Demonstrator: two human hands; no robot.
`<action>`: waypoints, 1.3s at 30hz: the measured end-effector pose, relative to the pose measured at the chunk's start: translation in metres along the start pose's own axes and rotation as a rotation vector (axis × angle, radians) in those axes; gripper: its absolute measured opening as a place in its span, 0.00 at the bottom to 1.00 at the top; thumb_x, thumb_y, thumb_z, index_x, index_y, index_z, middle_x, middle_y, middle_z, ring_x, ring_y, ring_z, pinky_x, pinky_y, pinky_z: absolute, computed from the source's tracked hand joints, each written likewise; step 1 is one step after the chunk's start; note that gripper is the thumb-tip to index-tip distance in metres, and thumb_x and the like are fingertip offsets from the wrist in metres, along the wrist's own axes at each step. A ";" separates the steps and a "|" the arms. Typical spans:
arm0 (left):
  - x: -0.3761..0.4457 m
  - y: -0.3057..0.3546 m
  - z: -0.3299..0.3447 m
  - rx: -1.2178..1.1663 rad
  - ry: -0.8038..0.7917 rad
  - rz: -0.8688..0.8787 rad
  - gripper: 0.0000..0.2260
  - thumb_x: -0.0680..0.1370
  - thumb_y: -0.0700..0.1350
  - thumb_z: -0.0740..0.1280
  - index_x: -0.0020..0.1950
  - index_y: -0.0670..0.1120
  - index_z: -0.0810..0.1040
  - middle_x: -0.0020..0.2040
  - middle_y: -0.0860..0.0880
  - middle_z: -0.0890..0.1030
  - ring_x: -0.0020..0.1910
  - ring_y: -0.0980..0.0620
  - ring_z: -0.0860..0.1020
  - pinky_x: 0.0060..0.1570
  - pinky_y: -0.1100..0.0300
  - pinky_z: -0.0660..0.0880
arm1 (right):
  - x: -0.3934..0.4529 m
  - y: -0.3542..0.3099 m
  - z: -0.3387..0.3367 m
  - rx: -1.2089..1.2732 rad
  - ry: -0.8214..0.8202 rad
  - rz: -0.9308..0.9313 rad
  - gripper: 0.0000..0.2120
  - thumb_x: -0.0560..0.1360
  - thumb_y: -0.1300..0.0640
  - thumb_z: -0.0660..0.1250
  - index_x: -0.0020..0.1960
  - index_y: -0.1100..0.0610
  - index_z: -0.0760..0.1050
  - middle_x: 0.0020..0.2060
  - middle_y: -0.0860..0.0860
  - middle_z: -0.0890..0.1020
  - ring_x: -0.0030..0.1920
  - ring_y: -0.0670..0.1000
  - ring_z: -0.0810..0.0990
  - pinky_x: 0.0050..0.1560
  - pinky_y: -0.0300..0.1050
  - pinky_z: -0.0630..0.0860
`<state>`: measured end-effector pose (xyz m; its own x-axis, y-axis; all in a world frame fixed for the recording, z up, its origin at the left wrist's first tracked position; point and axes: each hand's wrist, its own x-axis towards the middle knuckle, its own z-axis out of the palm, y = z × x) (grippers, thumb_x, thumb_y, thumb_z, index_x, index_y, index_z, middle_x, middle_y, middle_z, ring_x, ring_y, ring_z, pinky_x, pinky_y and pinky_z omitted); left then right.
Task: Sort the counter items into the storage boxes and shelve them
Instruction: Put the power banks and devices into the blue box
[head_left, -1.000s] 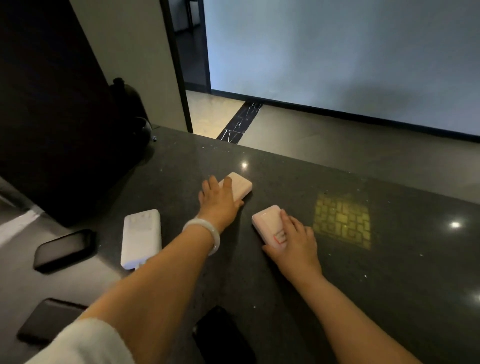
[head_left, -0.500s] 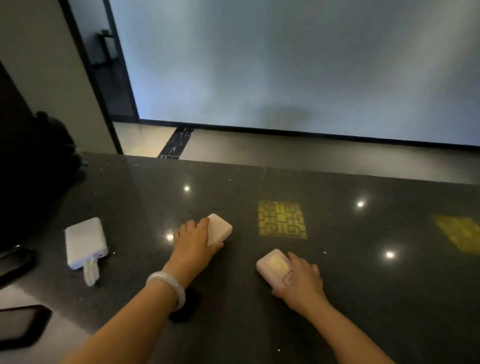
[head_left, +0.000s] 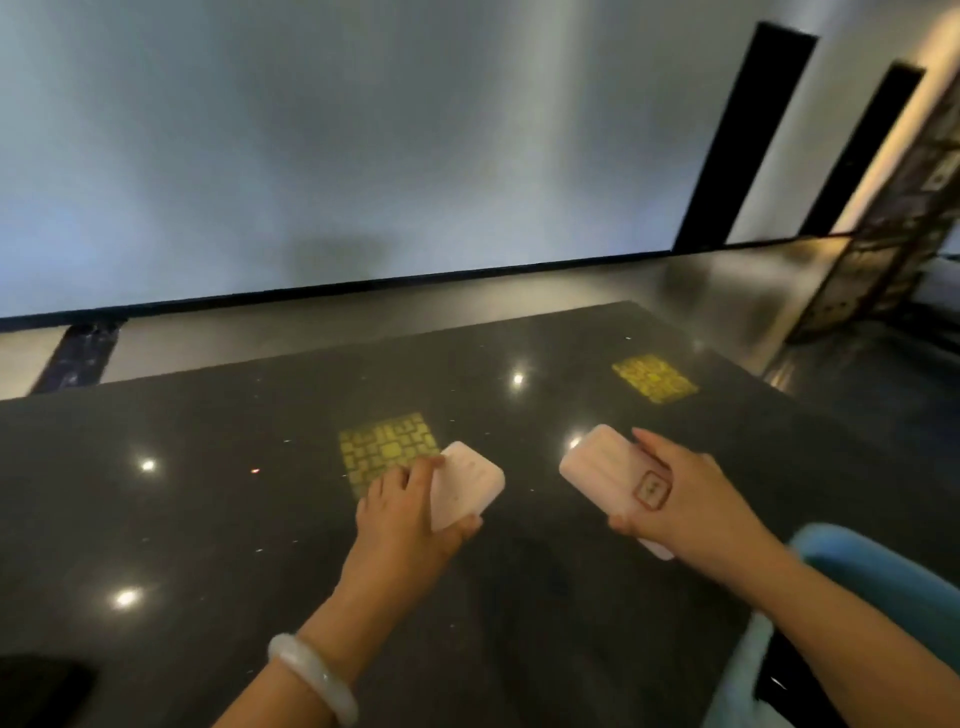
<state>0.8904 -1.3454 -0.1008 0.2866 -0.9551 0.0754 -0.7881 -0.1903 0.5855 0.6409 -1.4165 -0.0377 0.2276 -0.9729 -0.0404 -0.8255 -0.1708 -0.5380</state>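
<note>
My left hand (head_left: 405, 514) grips a pale pink power bank (head_left: 467, 486), fingers over its top and thumb under its near edge, above the dark stone counter (head_left: 208, 509). My right hand (head_left: 680, 499) holds a second pink power bank (head_left: 602, 467) with a red-framed square mark on it; fingers wrap its right side and thumb its near end. Both packs are lifted and tilted. A light blue storage box (head_left: 852, 566) shows at the lower right, partly behind my right forearm.
The counter's right edge runs toward a dark lattice screen (head_left: 893, 218) at the far right. A black flat object (head_left: 36, 691) lies at the lower left corner. Yellow patterned reflections and light spots sit on the counter top. A pale wall stands behind.
Both hands have lifted their pink power banks off the counter and carried them to the right. The view swung right; the white power bank and black phones left the frame, the blue box appeared.
</note>
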 end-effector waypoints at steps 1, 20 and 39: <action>-0.004 0.017 0.007 -0.018 -0.014 0.034 0.32 0.74 0.62 0.65 0.74 0.56 0.58 0.69 0.51 0.65 0.68 0.50 0.64 0.66 0.52 0.61 | -0.008 0.014 -0.013 -0.007 0.012 0.017 0.49 0.62 0.49 0.79 0.75 0.43 0.55 0.64 0.48 0.67 0.66 0.49 0.67 0.66 0.49 0.66; -0.067 0.194 0.124 -0.043 -0.308 0.328 0.28 0.76 0.63 0.62 0.72 0.58 0.57 0.63 0.55 0.65 0.62 0.54 0.64 0.64 0.55 0.61 | -0.105 0.228 -0.078 0.072 0.037 0.325 0.50 0.60 0.47 0.80 0.75 0.46 0.57 0.66 0.46 0.71 0.64 0.49 0.69 0.66 0.49 0.68; -0.065 0.199 0.144 0.011 -0.198 0.230 0.31 0.74 0.63 0.65 0.73 0.58 0.58 0.64 0.54 0.66 0.62 0.55 0.64 0.64 0.54 0.62 | -0.088 0.229 -0.034 -0.028 -0.206 0.008 0.50 0.63 0.44 0.77 0.76 0.44 0.51 0.67 0.40 0.61 0.66 0.44 0.60 0.66 0.42 0.63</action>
<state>0.6369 -1.3537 -0.1052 -0.0111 -0.9989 0.0457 -0.8261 0.0349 0.5625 0.4146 -1.3749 -0.1287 0.3194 -0.9223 -0.2175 -0.8410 -0.1701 -0.5136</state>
